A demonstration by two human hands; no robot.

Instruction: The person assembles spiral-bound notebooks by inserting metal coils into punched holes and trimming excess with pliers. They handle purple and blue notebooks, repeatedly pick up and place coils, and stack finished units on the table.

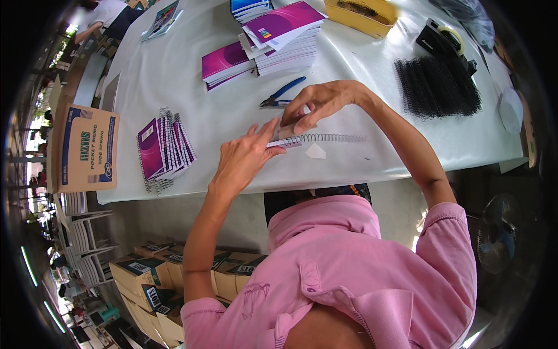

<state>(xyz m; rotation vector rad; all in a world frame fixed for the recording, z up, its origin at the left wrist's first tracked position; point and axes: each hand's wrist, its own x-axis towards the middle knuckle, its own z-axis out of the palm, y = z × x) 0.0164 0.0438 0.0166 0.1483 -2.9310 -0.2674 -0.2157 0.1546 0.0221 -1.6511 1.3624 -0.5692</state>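
My left hand (243, 160) grips a small memo pad (285, 142), seen nearly edge-on, with the thumb along its near side. A thin dark spiral wire (337, 138) runs through holes at the pad's edge and sticks out to the right. Over the far side of the pad, my right hand (325, 103) is closed with bent fingers; what they hold, if anything, is hidden. Just beyond the hands lies a pair of cutting pliers (285, 92) with blue handles. A small white paper scrap (315, 151) rests below the wire.
Stacked purple memo pads (289, 52) stand at the back. Spiral-bound pads (164, 145) lie at left, near a cardboard box (87, 148). At right are a heap of black spiral wires (437, 87) and a tape dispenser (444, 41). A yellow tray (360, 18) sits at the back.
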